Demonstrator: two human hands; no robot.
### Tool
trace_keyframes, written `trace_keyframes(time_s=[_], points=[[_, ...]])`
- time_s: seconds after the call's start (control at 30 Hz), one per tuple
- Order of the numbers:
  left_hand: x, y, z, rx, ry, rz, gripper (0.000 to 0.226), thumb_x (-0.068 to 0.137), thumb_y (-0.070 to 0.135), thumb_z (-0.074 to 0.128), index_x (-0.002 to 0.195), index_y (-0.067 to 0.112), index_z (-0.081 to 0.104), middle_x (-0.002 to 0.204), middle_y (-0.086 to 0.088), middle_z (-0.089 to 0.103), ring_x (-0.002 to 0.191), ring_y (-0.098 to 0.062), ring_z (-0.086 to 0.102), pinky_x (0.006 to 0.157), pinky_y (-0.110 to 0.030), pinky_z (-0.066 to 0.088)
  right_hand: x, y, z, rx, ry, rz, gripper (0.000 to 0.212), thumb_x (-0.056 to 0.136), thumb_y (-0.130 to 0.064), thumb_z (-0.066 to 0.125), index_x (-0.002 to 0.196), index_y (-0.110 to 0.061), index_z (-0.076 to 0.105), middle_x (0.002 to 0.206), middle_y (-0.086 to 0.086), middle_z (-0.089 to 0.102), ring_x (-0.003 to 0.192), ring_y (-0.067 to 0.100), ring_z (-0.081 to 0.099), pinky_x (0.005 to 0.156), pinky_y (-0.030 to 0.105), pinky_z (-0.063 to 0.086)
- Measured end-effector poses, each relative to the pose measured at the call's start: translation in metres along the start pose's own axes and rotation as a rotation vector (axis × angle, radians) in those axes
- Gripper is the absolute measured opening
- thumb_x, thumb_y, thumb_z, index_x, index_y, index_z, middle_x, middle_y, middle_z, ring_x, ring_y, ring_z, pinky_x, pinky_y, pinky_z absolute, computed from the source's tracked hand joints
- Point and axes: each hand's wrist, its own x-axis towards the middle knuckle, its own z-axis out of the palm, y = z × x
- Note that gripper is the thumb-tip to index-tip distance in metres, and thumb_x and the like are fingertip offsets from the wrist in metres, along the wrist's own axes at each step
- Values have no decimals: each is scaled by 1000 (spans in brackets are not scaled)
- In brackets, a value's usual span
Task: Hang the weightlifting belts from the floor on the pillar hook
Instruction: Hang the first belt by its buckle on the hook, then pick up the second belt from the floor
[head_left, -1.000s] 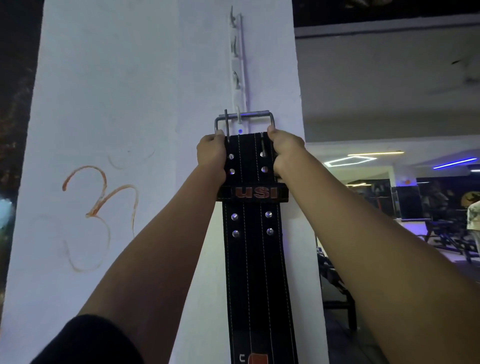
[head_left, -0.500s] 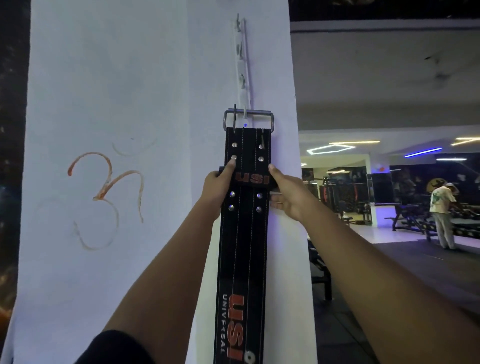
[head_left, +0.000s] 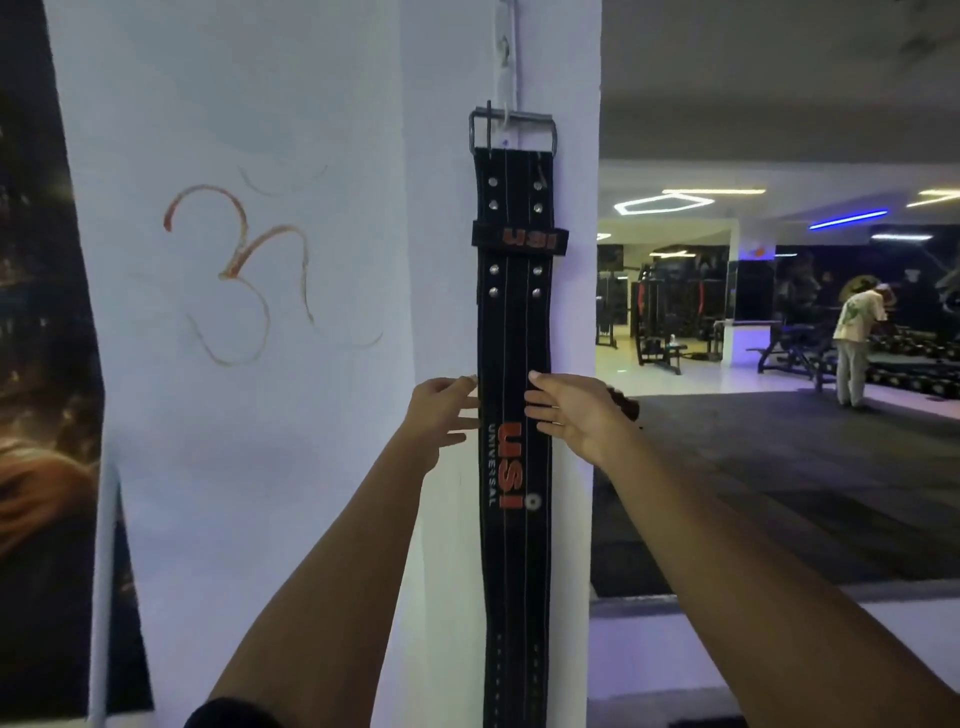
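A black weightlifting belt (head_left: 511, 322) with orange USI lettering hangs straight down the white pillar (head_left: 291, 467). Its metal buckle (head_left: 512, 127) is caught over a white hook (head_left: 505, 117) on a vertical hook rail (head_left: 506, 47). My left hand (head_left: 441, 413) sits at the belt's left edge, fingers spread, fingertips just touching it. My right hand (head_left: 569, 415) lies on the belt's right side with fingers spread flat, gripping nothing. The belt's lower end runs out of the bottom of the frame.
An orange symbol (head_left: 239, 275) is painted on the pillar's left face. A dark poster (head_left: 41, 415) fills the left edge. To the right lies a dark gym floor (head_left: 779, 483), benches and machines (head_left: 670, 322), and a person (head_left: 854, 343) standing far off.
Both hands have let go of the belt's top and slid down along it, opening as they went. The belt now hangs by its buckle from the hook.
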Motion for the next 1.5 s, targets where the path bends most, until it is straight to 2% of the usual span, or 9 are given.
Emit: trace_keyframes(time_s=[0.23, 0.4, 0.7, 0.9, 1.07, 1.17, 1.3, 1.37, 1.5], points=[[-84, -63, -16, -65, 82, -144, 37, 92, 35, 53, 116, 8, 57, 107, -12, 67, 87, -30, 68, 80, -38, 51, -56, 59, 21, -19, -109, 133, 21, 87, -23, 62, 104, -9, 62, 107, 10, 65, 104, 29, 64, 91, 37, 51], [-153, -126, -38, -50, 227, -328, 30, 91, 34, 52, 108, 10, 60, 95, -7, 69, 78, -26, 68, 79, -36, 51, -99, 125, 46, -79, -241, 283, 24, 88, -22, 62, 108, -9, 62, 106, 11, 66, 92, 28, 64, 82, 36, 52], [-293, -257, -106, -85, 496, -667, 18, 91, 32, 51, 95, 16, 58, 91, -4, 66, 71, -23, 65, 68, -30, 48, -198, 266, 132, -168, -521, 566, 7, 87, -19, 62, 92, -14, 63, 95, 9, 64, 82, 29, 63, 70, 32, 52], [-358, -360, -161, -142, 601, -904, 17, 92, 28, 50, 101, 14, 56, 94, -5, 65, 67, -20, 63, 63, -28, 46, -253, 385, 200, -210, -594, 805, 10, 88, -15, 60, 79, -18, 60, 81, 5, 61, 67, 22, 59, 62, 30, 48], [-393, -459, -201, -215, 680, -1055, 28, 94, 25, 51, 113, 6, 56, 97, -11, 63, 66, -24, 59, 58, -28, 44, -281, 492, 247, -261, -610, 968, 2, 88, -15, 60, 87, -16, 61, 80, 6, 61, 64, 22, 58, 59, 29, 46], [-416, -530, -211, -279, 759, -1123, 21, 93, 27, 52, 105, 11, 57, 88, -6, 64, 61, -19, 59, 55, -25, 43, -291, 566, 264, -319, -614, 1030, 8, 89, -10, 58, 97, -10, 60, 78, 7, 60, 60, 21, 57, 57, 28, 45], [-453, -633, -203, -377, 875, -1214, 19, 95, 26, 49, 102, 10, 55, 83, -4, 63, 62, -20, 60, 53, -25, 44, -308, 679, 270, -467, -707, 1057, 12, 88, -8, 59, 80, -16, 59, 73, 7, 59, 43, 8, 61, 45, 18, 44], [-472, -688, -191, -418, 929, -1265, 19, 96, 25, 47, 104, 10, 54, 86, -5, 62, 62, -18, 58, 51, -23, 41, -319, 739, 265, -537, -778, 1058, 13, 87, -7, 60, 79, -17, 58, 74, 6, 59, 53, 12, 61, 53, 22, 46], [-510, -795, -157, -487, 1059, -1363, 17, 94, 25, 48, 102, 11, 55, 83, -1, 61, 63, -15, 57, 51, -23, 41, -346, 854, 248, -687, -965, 1035, 18, 84, -5, 65, 101, -6, 60, 90, 16, 61, 76, 24, 61, 67, 27, 45]])
